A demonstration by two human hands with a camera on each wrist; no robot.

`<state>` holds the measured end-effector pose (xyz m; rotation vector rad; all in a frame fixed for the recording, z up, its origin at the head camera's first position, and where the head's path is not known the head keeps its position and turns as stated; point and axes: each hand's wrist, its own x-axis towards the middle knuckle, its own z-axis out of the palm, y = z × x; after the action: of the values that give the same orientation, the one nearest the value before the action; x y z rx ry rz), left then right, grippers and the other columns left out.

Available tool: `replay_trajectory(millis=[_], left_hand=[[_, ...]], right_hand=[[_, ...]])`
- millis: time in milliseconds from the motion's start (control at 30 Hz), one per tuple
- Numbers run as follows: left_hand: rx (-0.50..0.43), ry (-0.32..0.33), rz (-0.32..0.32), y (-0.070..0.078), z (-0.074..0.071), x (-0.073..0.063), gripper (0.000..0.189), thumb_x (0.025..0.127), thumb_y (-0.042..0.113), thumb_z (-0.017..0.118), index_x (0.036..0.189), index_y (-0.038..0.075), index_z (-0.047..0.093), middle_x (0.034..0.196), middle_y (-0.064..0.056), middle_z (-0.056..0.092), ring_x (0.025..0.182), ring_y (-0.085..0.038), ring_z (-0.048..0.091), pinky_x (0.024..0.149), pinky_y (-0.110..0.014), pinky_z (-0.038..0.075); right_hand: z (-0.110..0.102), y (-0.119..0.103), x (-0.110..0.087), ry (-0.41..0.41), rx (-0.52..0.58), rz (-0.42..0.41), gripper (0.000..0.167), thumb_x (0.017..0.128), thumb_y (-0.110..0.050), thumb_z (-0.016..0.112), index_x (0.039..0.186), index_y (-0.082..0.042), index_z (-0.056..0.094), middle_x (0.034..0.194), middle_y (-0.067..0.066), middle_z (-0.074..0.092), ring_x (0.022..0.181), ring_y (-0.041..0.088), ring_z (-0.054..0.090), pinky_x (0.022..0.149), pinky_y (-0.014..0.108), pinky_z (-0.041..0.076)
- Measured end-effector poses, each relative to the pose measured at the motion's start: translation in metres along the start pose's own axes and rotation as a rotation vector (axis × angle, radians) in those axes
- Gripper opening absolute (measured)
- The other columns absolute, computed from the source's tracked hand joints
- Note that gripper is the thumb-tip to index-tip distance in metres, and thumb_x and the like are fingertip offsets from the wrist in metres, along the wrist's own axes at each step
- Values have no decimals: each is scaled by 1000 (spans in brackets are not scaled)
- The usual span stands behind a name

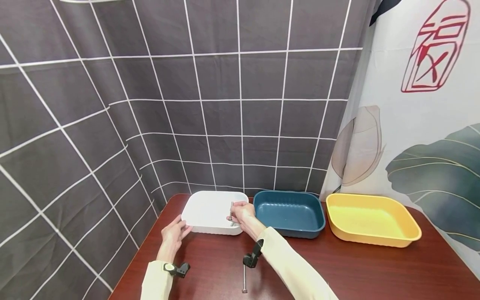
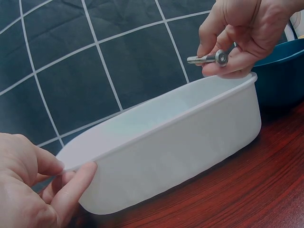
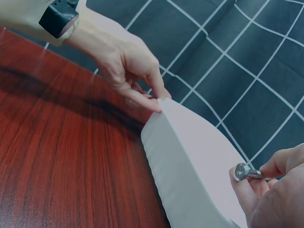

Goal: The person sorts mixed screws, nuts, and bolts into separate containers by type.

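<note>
A white plastic tray point(image 1: 213, 228) stands at the left of the table. At its near left corner my left hand point(image 1: 173, 234) pinches the rim between thumb and fingers, which the left wrist view also shows. Over the tray's right end, my right hand point(image 1: 243, 214) holds a silver bolt point(image 3: 242, 171) between thumb and fingers. Its round head with a hex socket faces the right wrist camera, and part of the shank is hidden by the fingers. Another long bolt point(image 1: 244, 280) lies on the table below my right wrist, its upper end hidden by the wrist camera.
A dark blue tray point(image 1: 290, 234) stands just right of the white one, and a yellow tray point(image 1: 375, 240) sits further right. All are on a reddish-brown wooden table point(image 1: 210, 271). Grey cloth with white grid lines point(image 1: 221, 116) hangs behind and along the left.
</note>
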<state>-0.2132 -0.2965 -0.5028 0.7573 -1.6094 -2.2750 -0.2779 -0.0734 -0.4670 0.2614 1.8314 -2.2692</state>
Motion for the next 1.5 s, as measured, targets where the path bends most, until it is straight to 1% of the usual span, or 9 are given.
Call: replay_trajectory(millis=[200,333,467,667,867,1067,1133,1267,1500], left_hand=[[-4,3,-11,-2,0,1,55,95,-11,49,149,-6,39,144,-32,39,72,-9,66,82,-28,61],[-6,5,-3,-2,0,2,55,94,-11,50,147,-7,40,139,-30,45,71,-9,66,81,-29,61],[-3,11,1,-2,0,3,54,94,-11,51,146,-7,41,131,-26,51,69,-9,66,80,-29,61],[-4,-4,-9,-1,0,2,54,95,-9,50,148,-6,40,140,-28,43,70,-7,65,82,-28,61],[-10,-9,-15,0,1,1,54,97,-7,51,149,-5,38,140,-28,42,70,-7,64,83,-28,60],[-15,6,-6,1,-1,1,53,94,-10,52,147,-7,41,117,-18,59,69,-9,66,80,-30,61],[-11,4,-5,1,-1,1,54,94,-10,52,147,-7,41,122,-21,58,69,-9,67,80,-29,61],[0,-5,-10,2,0,1,54,95,-9,51,148,-5,39,141,-29,43,71,-8,67,82,-28,60],[23,-8,-10,0,0,0,52,98,-5,51,149,-5,40,137,-27,45,73,-8,66,83,-29,60]], right_hand=[[-1,1,-1,29,-8,-49,36,76,14,52,110,15,61,83,12,57,77,28,66,74,42,64],[-3,-3,-4,35,-14,-70,35,78,11,52,112,15,62,88,14,56,90,36,65,70,42,64],[-8,-5,-6,31,-8,-67,31,81,9,54,111,12,61,89,15,58,88,35,65,63,38,65],[-20,-6,-15,39,-62,-96,31,80,8,54,111,10,59,85,13,61,78,27,67,56,31,63],[-35,-2,-40,20,-152,-141,35,78,8,55,113,12,56,83,13,65,67,20,66,47,27,60],[-47,11,-78,-31,-274,-203,34,75,5,60,108,11,56,79,8,64,60,24,66,44,31,60],[-50,15,-90,-49,-289,-213,31,76,4,62,107,10,57,79,7,62,56,23,64,43,33,60],[-57,24,-108,-55,-309,-246,27,77,4,65,103,6,59,79,7,59,51,20,61,44,38,61],[-66,40,-120,8,-377,-290,27,76,3,66,102,3,61,80,4,57,56,18,61,45,40,61]])
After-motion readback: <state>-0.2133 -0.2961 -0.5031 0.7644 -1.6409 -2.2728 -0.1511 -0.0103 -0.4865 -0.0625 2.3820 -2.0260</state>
